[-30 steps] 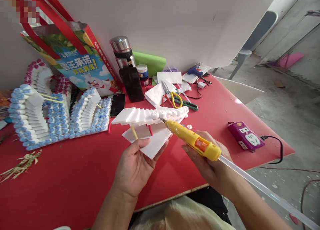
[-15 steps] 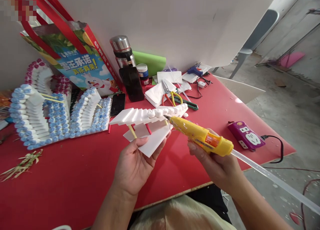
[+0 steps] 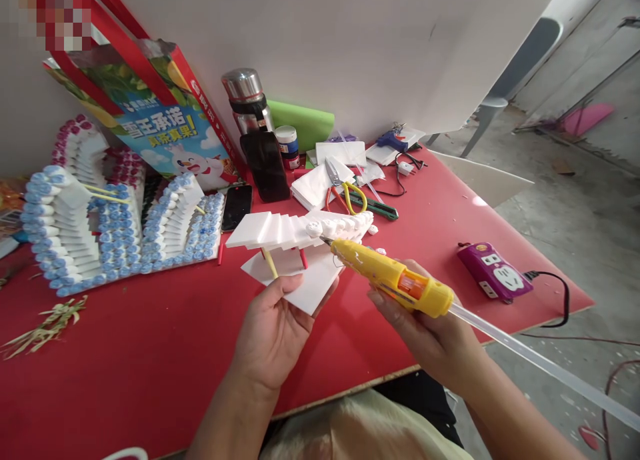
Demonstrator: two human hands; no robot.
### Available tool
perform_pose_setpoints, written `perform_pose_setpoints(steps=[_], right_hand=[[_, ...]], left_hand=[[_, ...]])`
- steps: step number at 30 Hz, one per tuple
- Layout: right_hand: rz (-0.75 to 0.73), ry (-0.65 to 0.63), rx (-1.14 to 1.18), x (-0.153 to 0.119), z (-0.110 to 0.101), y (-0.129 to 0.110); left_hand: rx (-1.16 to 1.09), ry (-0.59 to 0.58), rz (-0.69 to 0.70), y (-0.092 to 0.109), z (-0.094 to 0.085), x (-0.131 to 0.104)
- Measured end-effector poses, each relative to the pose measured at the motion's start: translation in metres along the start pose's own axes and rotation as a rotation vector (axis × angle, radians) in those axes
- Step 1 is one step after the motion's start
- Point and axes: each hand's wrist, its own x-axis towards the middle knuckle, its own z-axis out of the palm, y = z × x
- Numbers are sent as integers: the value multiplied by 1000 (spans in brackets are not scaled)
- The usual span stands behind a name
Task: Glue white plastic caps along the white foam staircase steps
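My left hand (image 3: 280, 333) grips the lower white board of a small white staircase model (image 3: 280, 230), thumb on top and fingers beneath. Red and pale yellow sticks stand between that board and the fanned white steps. Several white rosette-like pieces line the steps' right part. My right hand (image 3: 430, 327) is wrapped round a yellow glue gun (image 3: 390, 277), with a long clear glue stick (image 3: 540, 360) coming out of its back. The gun's metal tip is at the rosette nearest the bare steps; whether it touches cannot be made out.
Blue-and-white stair models (image 3: 65, 233) stand on the red table (image 3: 150, 353) at the left, near a colourful bag (image 3: 165, 127). Behind the work are a steel flask (image 3: 245, 100), a phone (image 3: 265, 167), scissors (image 3: 345, 187) and a green cutter (image 3: 375, 207). A purple power socket (image 3: 495, 273) lies right.
The glue gun has moved slightly left and down along the steps. The model has turned and shifted a little in my left hand, and the camera view has shifted slightly.
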Motion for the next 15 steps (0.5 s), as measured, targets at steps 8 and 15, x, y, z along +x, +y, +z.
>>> perform_pose_setpoints(steps=[8, 15], right_hand=[[-19, 17, -31, -5, 0, 4], [-37, 32, -26, -8, -5, 0]], left_hand=[[-5, 2, -44, 2, -3, 0], [-54, -32, -143, 3, -7, 5]])
